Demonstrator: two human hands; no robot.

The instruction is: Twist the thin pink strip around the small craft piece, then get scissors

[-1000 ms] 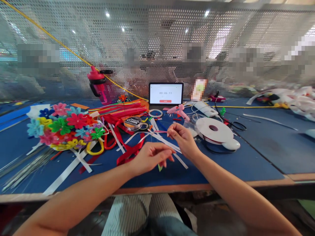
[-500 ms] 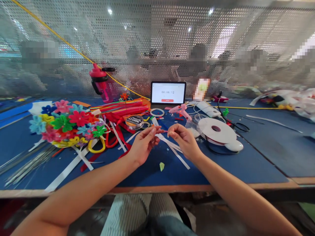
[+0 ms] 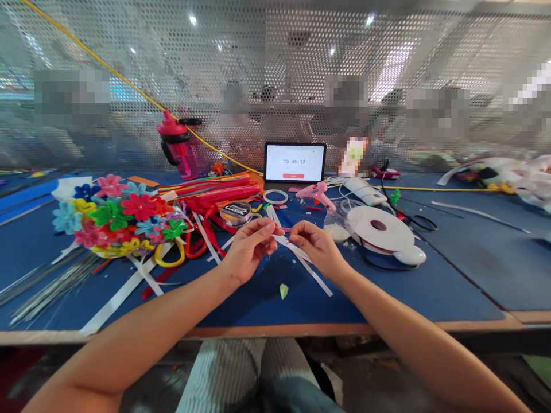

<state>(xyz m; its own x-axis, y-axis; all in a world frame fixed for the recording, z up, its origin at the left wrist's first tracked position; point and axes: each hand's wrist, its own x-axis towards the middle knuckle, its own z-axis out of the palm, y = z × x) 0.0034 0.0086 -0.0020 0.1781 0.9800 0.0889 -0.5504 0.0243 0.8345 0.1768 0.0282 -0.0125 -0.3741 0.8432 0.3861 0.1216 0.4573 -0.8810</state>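
Above the middle of the table, my left hand (image 3: 252, 248) is closed in a pinch on one end of a short, thin pink strip (image 3: 285, 229). The fingertips of my right hand (image 3: 319, 248) pinch its other end. What the strip is made of is too small to tell, and the fingers cover most of it. Beneath both hands lie white ribbon strips (image 3: 316, 276). A pink glue gun (image 3: 318, 195) rests just beyond my right hand. To the left of my left hand is a round black-labelled tin or spool (image 3: 236, 213).
A bunch of colourful fuzzy flowers (image 3: 112, 215), yellow-handled scissors (image 3: 170, 255) and wire stems (image 3: 55, 287) occupy the left. Pipe cleaners (image 3: 215, 189) lie behind, near a pink bottle (image 3: 178, 146) and a tablet (image 3: 295, 162). A white ribbon spool (image 3: 361, 221) is at right.
My right hand has shifted slightly left, bringing the fingertips of both hands a little closer together around the pink strip. The things on the table look the same.
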